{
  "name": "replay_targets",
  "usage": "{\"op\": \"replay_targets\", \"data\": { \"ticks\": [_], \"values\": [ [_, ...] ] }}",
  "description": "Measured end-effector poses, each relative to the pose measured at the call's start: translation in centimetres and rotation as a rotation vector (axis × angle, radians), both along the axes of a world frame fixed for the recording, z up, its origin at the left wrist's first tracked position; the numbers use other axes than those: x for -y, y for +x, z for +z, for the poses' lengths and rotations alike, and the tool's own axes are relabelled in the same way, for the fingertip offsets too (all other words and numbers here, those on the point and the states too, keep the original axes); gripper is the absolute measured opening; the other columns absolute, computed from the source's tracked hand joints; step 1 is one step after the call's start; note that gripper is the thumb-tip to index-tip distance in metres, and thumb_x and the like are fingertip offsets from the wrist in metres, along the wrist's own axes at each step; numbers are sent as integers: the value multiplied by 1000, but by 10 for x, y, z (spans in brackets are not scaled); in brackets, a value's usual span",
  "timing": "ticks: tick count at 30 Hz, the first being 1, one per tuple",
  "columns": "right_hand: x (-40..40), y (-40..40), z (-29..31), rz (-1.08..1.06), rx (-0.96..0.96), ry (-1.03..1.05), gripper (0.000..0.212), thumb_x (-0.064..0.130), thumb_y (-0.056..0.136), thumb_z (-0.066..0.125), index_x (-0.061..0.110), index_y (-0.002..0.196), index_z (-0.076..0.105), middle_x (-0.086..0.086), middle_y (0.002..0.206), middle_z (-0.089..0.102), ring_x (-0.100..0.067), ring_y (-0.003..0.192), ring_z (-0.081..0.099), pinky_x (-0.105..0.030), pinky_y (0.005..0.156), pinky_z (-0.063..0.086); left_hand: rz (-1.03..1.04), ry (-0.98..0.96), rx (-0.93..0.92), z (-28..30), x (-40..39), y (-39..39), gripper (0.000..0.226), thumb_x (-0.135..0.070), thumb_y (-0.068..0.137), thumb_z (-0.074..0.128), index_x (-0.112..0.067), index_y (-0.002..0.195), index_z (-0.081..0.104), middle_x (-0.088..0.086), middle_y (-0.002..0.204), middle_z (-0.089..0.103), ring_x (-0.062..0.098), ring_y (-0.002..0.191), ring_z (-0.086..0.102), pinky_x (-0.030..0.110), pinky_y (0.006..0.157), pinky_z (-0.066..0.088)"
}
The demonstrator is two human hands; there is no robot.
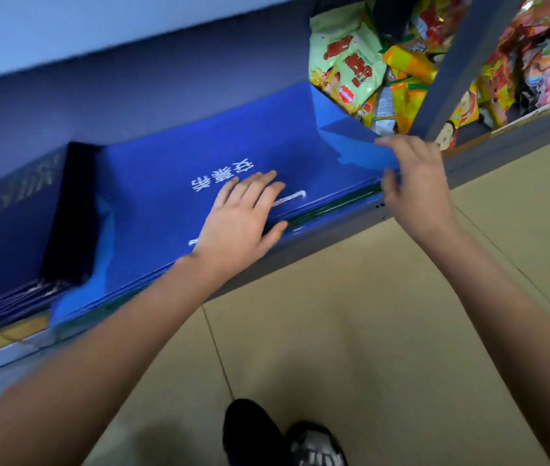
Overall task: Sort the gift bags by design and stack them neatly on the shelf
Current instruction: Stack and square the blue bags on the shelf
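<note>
- Risk no. 1: top blue gift bag (199,156) has its far right corner folded up, right by the snack packets (347,62). If the right hand (415,183) lets go or tugs unevenly, that flap prob stays creased and the stack won't sit flat.
- Risk no. 2: the blue stack (327,205) lies right along the front lip of the shelf (334,230). Push from the left hand (240,223) aimed outward instead of down, and the bags could slide off toward the floor (367,331).
- Risk no. 3: snack packets lean over the bag's far corner; lifting the bag edge higher might knock one loose onto the pile.
- Risk no. 4: darker navy bags (8,223) sit just beside on the left, a black divider-ish piece between. Shove the blue pile leftward and designs could mix. Blurry there, can't say more.
- Left hand: flat, fingers straight, palm pressing on the top bag near its white handle cord (292,198) and printed text, thumb at the front edge.
- Right hand: fingers curled, pinching the bag's right edge, fingertips above, thumb lower at the stack's corner.
- So the bag lies under the left palm, and its right border is in the right hand's grip, next to the shelf post (451,68).
</note>
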State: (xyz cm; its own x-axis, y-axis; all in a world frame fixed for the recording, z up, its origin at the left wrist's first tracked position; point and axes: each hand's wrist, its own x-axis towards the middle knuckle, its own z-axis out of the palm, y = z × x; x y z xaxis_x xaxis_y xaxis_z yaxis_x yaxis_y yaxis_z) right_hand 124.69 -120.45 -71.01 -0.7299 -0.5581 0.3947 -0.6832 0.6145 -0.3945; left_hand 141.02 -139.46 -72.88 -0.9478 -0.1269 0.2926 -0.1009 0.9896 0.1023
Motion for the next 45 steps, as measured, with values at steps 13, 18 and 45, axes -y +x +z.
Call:
{"op": "replay_targets", "data": {
  "ticks": [13,18,45],
  "values": [
    [195,169,61,869,55,751,37,31,92,56,23,128,49,4,132,44,-23,117,38,-39,99,34,886,906,-193,-27,60,265,55,-22,82,71,-7,130,48,7,120,61,21,108,59,31,92,47],
    [229,213,36,847,91,892,49,36,85,66,20,128,49,0,135,39,-27,118,39,-45,98,37,862,985,-221,-27,65,248,50,-18,84,70,-5,129,52,9,118,65,22,110,60,28,94,42],
    [226,198,-3,753,165,936,103,40,73,76,32,149,7,3,157,-9,-29,144,0,-49,113,18,923,559,180,-16,88,229,19,-16,92,57,-4,107,60,13,107,64,29,99,60,31,79,45]
  ]
}}
